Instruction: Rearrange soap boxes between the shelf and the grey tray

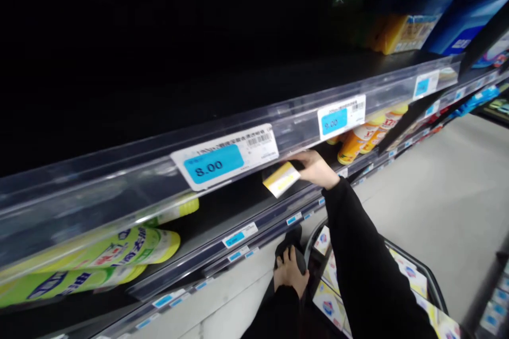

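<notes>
My right hand (316,168) reaches into the middle shelf and holds a small white and yellow box (281,179) just under the clear shelf rail (294,127). The box is tilted, near the shelf's front edge. My left hand (291,274) rests lower down on the dark handle (290,249) of a shopping basket (431,283). Inside the basket lie several white and yellow boxes (328,304) with a blue mark. Both arms wear black sleeves.
Green and yellow bottles (119,251) lie on the shelf at the left. Orange and yellow bottles (360,140) lie to the right of my hand. Price tags read 8.00 (225,156) and 9.00 (341,115). Blue and yellow packs (421,26) sit on the top shelf. Grey aisle floor (445,196) stretches right.
</notes>
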`<state>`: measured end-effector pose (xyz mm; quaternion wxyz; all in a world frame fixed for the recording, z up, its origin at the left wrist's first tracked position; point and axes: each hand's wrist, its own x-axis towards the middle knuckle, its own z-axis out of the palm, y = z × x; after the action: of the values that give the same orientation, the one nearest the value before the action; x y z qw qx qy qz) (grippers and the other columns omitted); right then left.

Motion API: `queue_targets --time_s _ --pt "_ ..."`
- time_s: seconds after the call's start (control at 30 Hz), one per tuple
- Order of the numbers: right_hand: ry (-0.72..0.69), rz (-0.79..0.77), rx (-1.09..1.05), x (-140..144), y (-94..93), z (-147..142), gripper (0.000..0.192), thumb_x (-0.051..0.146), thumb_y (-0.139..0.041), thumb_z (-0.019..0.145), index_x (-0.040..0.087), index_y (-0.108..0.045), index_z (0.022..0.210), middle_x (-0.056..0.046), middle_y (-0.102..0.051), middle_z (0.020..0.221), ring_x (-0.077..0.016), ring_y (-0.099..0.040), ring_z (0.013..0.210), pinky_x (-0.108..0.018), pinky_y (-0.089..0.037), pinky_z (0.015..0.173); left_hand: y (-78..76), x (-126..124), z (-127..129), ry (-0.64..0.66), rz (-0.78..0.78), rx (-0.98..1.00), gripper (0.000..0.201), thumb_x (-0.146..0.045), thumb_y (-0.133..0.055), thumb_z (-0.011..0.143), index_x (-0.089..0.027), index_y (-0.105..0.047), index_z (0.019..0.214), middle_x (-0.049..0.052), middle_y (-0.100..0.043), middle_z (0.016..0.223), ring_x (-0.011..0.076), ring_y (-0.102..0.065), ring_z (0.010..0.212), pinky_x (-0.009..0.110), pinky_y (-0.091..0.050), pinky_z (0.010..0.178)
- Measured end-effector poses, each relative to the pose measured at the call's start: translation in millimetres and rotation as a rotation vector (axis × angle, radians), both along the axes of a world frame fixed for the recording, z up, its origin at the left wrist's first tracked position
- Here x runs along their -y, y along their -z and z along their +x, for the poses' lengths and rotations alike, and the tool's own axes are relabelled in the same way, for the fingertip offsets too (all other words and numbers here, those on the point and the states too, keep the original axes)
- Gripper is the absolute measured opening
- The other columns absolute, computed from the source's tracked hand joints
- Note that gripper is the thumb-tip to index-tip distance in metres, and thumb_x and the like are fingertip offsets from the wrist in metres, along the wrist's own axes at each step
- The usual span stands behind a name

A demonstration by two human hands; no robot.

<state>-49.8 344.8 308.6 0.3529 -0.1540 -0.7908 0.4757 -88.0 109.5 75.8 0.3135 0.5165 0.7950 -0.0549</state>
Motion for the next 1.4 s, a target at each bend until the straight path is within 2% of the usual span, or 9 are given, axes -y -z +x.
queue_targets --time_s 0.13,0.23,0.33,0.43,0.63,0.77,0.97,1.17,1.4 --pt "-0.009 -0.506 -0.276 72.3 38.9 88.5 0.052 0.066 -0.074 0.066 0.026 -0.068 0.099 -0.006 -0.067 0.097 -0.0247 -0.068 0.088 -0.043 -0.057 0.083 -7.6 -3.9 3.0 0.038 -0.014 -0.002 0.078 -0.044 -0.057 0.081 -0.019 -0.034 0.151 0.015 -0.038 0.152 0.0363 -0.041 0.130 0.043 -0.044 0.097" --pt "0.297 -0.755 -0.360 122.0 70.5 162.1 0.051 0.070 -0.063 0.074 0.032 -0.064 0.109 -0.003 -0.066 0.094 -0.0208 -0.067 0.078 -0.041 -0.059 0.074 -8.6 -8.5 7.4 0.040 -0.041 -0.029 0.080 -0.049 -0.056 0.082 -0.020 -0.031 0.152 0.014 -0.036 0.153 0.0360 -0.041 0.130 0.044 -0.044 0.097" --pt "0.753 -0.755 -0.333 152.7 96.1 224.9 0.046 0.060 -0.064 0.077 0.032 -0.059 0.114 -0.004 -0.065 0.106 -0.0208 -0.067 0.088 -0.039 -0.058 0.079 -5.9 -10.3 11.7 0.045 -0.033 -0.054 0.081 -0.051 -0.056 0.081 -0.020 -0.032 0.151 0.014 -0.037 0.152 0.0365 -0.042 0.128 0.045 -0.045 0.096" --pt "1.047 -0.725 -0.154 159.2 120.2 280.3 0.050 0.052 -0.073 0.071 0.028 -0.056 0.112 -0.006 -0.066 0.110 -0.0218 -0.067 0.092 -0.039 -0.057 0.080 -5.0 -8.8 14.0 0.052 0.021 -0.067 0.079 -0.050 -0.056 0.081 -0.018 -0.036 0.149 0.014 -0.041 0.149 0.0365 -0.044 0.124 0.047 -0.047 0.093" --pt "1.187 -0.627 0.421 114.3 158.2 369.6 0.049 0.045 -0.074 0.063 0.015 -0.064 0.100 -0.012 -0.070 0.096 -0.0231 -0.066 0.082 -0.037 -0.055 0.074 -4.9 -8.3 14.9 0.050 0.076 -0.095 0.077 -0.050 -0.056 0.081 -0.016 -0.039 0.148 0.015 -0.044 0.145 0.0360 -0.046 0.120 0.048 -0.048 0.092" --pt "1.089 -0.439 0.858 69.3 175.4 366.3 0.044 0.027 -0.071 0.069 0.012 -0.066 0.110 -0.013 -0.070 0.104 -0.0231 -0.064 0.089 -0.038 -0.051 0.085 -4.0 -10.6 15.9 0.059 0.058 -0.109 0.078 -0.052 -0.056 0.082 -0.017 -0.038 0.148 0.015 -0.043 0.145 0.0358 -0.047 0.120 0.047 -0.047 0.093" --pt "0.816 -0.192 1.157 33.1 217.4 292.8 0.047 0.027 -0.073 0.075 0.014 -0.065 0.120 -0.013 -0.066 0.115 -0.0225 -0.061 0.101 -0.031 -0.045 0.091 -4.0 -11.4 16.7 0.060 0.071 -0.123 0.074 -0.051 -0.055 0.083 -0.017 -0.040 0.147 0.013 -0.045 0.144 0.0349 -0.047 0.118 0.045 -0.047 0.092" --pt "0.677 -0.240 1.210 31.6 248.4 260.7 0.047 0.022 -0.073 0.077 0.016 -0.065 0.122 -0.011 -0.065 0.118 -0.0212 -0.060 0.106 -0.028 -0.043 0.095 -2.9 -9.8 15.0 0.059 0.074 -0.132 0.076 -0.050 -0.056 0.082 -0.017 -0.039 0.148 0.014 -0.044 0.144 0.0345 -0.047 0.118 0.045 -0.047 0.092" --pt "0.676 -0.454 1.215 26.5 253.3 263.6 0.036 0.034 -0.056 0.093 0.016 -0.066 0.122 -0.010 -0.068 0.121 -0.0193 -0.062 0.106 -0.025 -0.045 0.092 -4.1 -10.2 13.9 0.048 0.053 -0.113 0.076 -0.050 -0.054 0.082 -0.017 -0.037 0.149 0.013 -0.043 0.146 0.0353 -0.046 0.120 0.046 -0.047 0.092"
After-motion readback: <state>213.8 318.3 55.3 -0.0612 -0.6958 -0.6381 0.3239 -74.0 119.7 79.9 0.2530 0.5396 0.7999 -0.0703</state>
